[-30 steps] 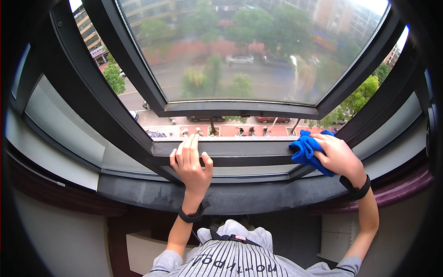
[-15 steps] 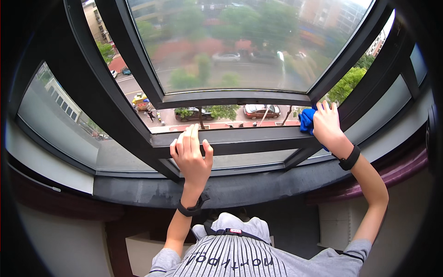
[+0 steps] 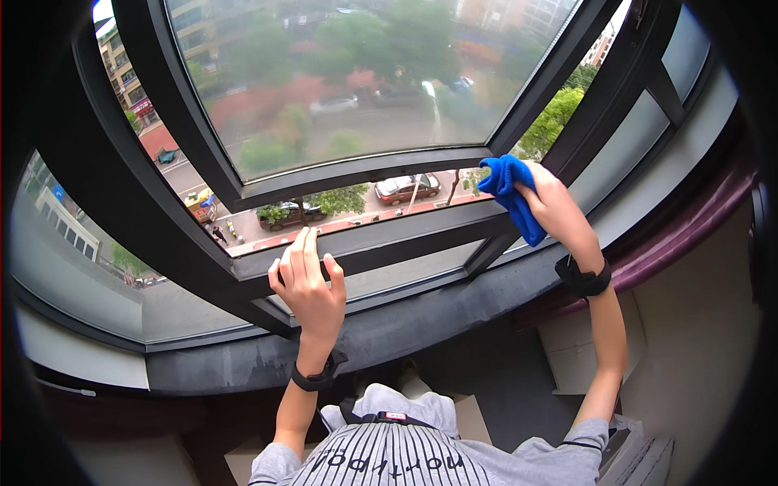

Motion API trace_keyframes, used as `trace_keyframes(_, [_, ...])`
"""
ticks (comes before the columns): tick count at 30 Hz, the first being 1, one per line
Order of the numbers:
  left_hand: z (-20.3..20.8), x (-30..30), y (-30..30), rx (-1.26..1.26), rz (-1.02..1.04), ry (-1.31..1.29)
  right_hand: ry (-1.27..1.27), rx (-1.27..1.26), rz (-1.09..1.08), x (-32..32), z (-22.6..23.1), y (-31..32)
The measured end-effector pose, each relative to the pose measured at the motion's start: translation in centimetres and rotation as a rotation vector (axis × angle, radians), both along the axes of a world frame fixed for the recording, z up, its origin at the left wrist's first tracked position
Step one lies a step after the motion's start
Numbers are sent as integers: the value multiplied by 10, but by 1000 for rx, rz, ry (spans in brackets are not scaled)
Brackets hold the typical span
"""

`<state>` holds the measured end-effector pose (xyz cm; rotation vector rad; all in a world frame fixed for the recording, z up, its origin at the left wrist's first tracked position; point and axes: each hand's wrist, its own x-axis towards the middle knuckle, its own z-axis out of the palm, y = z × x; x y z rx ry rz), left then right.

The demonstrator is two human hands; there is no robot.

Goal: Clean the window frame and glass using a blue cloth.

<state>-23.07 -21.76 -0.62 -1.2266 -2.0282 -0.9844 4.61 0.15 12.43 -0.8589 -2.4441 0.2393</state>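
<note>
The right hand (image 3: pixel 559 206) clutches a blue cloth (image 3: pixel 512 194) against the right end of the dark window frame (image 3: pixel 405 239); the left hand (image 3: pixel 308 283) lies flat, fingers spread, mid-rail, which runs left-right between them, cloth nearer the right corner

Hidden, cut off and blurred parts at the window

The right hand (image 3: pixel 553 206) covers much of the blue cloth (image 3: pixel 510 193), so the cloth's full shape cannot be told, nor where it meets the dark window frame (image 3: pixel 389 243). The left hand (image 3: pixel 306 285) hides the frame beneath its palm. The tilted glass pane (image 3: pixel 356 73) blurs the trees and cars behind it. People on the street (image 3: pixel 219 235) are too small to tell. The striped shirt (image 3: pixel 389 458) is cut by the lower edge.
</note>
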Motion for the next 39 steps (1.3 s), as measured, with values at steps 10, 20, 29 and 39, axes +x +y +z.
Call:
trace_keyframes(10, [16, 22, -6, 71, -395, -270, 53, 62, -14, -28, -53, -19])
trace_keyframes(20, [42, 102, 85, -68, -859, -88, 60, 174, 155, -19, -76, -30])
trace_keyframes(29, [59, 165, 141, -182, -729, 366, -92, 299, 152, 44, -83, -10])
trace_keyframes(39, [58, 184, 148, -479, -220, 237, 305, 59, 25, 128, -21, -2])
